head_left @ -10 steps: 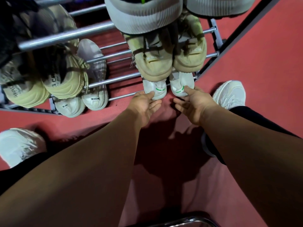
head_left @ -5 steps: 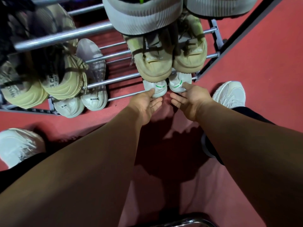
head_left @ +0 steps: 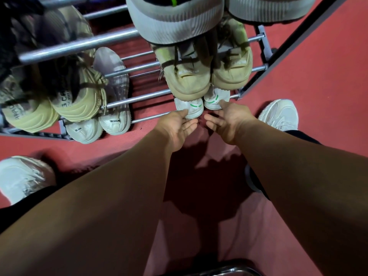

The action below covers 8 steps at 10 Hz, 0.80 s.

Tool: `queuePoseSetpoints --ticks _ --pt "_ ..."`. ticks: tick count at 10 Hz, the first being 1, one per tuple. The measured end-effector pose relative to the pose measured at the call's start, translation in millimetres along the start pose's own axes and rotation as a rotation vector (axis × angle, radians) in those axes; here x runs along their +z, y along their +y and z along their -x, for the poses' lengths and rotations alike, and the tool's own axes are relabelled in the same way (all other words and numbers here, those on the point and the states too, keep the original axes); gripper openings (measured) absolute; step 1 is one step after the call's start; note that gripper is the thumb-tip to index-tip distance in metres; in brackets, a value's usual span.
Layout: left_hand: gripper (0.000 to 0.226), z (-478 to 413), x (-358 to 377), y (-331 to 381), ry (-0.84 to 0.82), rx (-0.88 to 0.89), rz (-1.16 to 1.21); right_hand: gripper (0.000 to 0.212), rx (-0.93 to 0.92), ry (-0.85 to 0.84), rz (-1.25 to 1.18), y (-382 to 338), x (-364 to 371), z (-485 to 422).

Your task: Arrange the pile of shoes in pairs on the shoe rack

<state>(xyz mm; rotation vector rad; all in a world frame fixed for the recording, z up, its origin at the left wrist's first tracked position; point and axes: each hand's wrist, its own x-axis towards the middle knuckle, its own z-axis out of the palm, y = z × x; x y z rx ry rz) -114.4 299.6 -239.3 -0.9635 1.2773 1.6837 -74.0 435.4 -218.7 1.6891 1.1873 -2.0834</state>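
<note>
Both open: left hand (head_left: 177, 126) and right hand (head_left: 229, 120) touch the white shoes (head_left: 192, 109) at the rack's (head_left: 139, 99) right end; push evenly.

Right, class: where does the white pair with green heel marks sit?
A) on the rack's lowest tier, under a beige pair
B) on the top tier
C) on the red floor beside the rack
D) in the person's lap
A: the white shoes with green marks lie on the lowest bars of the rack, beneath the beige pair, with the left hand and right hand touching their heels.
</note>
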Motion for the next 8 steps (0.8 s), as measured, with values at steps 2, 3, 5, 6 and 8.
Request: queuePoseSetpoints --ticks 2,3,5,6,8 --pt "0.019 -2 1 -4 -0.026 0.02 0.066 0.033 -0.002 -0.004 -0.014 -3 -1 -2" --pt "0.029 -6 0 -7 -0.027 0.05 0.078 0.031 -0.002 0.003 -0.015 -2 -4 -3" --pt "0.033 -7 5 -3 0.011 0.041 0.043 0.027 0.009 0.02 -0.004 -1 -9 -7" --pt "0.034 0 6 1 0.017 0.019 0.026 0.023 0.021 0.036 0.034 -3 -9 -2" --pt "0.048 34 -7 8 0.02 0.007 -0.191 0.019 0.0 0.033 0.142 -3 -16 22"
